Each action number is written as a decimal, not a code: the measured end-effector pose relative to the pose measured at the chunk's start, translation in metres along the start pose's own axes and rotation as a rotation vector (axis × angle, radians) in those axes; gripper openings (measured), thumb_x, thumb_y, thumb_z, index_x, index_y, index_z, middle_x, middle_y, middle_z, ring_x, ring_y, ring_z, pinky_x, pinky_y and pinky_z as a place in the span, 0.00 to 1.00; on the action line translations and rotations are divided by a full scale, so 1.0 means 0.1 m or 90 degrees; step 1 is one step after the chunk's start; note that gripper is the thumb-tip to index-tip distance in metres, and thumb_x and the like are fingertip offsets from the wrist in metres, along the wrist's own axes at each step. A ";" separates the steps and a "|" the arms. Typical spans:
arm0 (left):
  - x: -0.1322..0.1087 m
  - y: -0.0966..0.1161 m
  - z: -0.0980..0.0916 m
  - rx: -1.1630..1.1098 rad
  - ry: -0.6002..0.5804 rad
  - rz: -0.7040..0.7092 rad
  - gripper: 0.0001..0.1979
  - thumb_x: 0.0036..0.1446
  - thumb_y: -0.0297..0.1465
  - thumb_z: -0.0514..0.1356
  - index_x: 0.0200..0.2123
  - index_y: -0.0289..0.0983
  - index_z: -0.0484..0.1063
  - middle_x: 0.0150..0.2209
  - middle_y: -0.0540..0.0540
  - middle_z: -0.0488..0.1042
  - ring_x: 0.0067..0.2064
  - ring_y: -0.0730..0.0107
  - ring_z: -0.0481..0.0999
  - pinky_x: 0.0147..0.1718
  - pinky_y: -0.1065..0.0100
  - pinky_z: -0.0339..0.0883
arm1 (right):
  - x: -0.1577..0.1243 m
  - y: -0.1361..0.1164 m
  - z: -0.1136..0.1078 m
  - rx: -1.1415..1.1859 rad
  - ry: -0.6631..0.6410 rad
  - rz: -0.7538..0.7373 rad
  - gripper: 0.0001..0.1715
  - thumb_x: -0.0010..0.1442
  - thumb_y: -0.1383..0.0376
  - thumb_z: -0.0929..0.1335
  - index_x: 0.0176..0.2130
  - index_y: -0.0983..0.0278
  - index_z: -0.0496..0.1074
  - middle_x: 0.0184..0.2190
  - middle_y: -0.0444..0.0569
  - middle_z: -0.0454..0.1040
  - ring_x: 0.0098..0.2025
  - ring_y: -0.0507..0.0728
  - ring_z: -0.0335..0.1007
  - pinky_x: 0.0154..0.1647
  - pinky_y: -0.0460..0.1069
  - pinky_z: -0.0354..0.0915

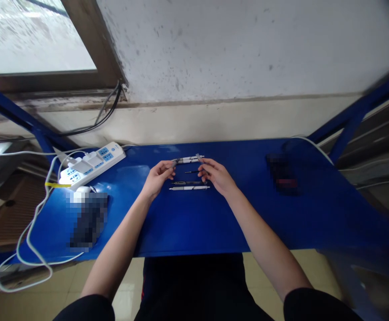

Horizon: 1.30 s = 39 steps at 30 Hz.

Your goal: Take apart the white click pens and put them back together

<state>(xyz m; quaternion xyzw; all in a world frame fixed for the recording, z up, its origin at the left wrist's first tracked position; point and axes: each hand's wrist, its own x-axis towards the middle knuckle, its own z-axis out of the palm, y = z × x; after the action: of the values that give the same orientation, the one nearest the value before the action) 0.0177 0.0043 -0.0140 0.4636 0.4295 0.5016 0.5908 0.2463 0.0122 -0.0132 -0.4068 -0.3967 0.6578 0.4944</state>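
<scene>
My left hand [158, 179] is closed in a pinch on a small grey pen part [174, 164]. Across from it, my right hand [217, 178] grips a grey pen barrel [199, 158], tilted up between thumb and fingers. Between the hands a thin dark pen refill [190, 172] lies on the blue table [194, 223]. Just behind the hands rests a white-and-grey pen [188, 159]. Nearer to me, a black pen [188, 183] lies parallel to another white pen [190, 188]. Fingers partly hide both held pieces.
A white power strip [96, 166] with plugs sits at the left back, its white cable [30, 240] looping off the edge. A blurred dark object [90, 220] lies at the left, another dark object [281, 174] at the right. Blue frame bars [344, 120] and a wall [214, 58] bound the table.
</scene>
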 end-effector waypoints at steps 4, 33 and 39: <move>0.00 -0.01 0.01 -0.011 -0.002 -0.004 0.14 0.51 0.33 0.65 0.41 0.36 0.72 0.37 0.46 0.74 0.35 0.73 0.73 0.33 0.72 0.66 | 0.01 0.01 -0.01 -0.016 0.011 -0.015 0.18 0.47 0.60 0.75 0.39 0.61 0.75 0.29 0.45 0.73 0.30 0.53 0.70 0.23 0.46 0.63; -0.01 0.05 0.13 -0.073 0.062 0.003 0.12 0.58 0.40 0.59 0.37 0.36 0.70 0.16 0.59 0.50 0.16 0.80 0.53 0.19 0.73 0.59 | 0.12 0.12 -0.46 -0.763 0.304 -0.280 0.03 0.53 0.68 0.67 0.30 0.62 0.72 0.31 0.52 0.71 0.36 0.61 0.64 0.42 0.56 0.59; 0.01 0.04 0.05 -0.033 0.068 0.008 0.18 0.54 0.39 0.64 0.44 0.35 0.71 0.24 0.51 0.72 0.24 0.75 0.70 0.28 0.71 0.66 | 0.10 0.15 -0.43 -0.836 0.317 -0.268 0.05 0.55 0.66 0.67 0.34 0.63 0.74 0.37 0.56 0.70 0.41 0.65 0.63 0.44 0.58 0.59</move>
<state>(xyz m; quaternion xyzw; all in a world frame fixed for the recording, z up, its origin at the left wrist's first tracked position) 0.0221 0.0048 -0.0094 0.4236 0.4445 0.5404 0.5753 0.2796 0.0247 -0.0440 -0.6718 -0.6550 0.0633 0.3400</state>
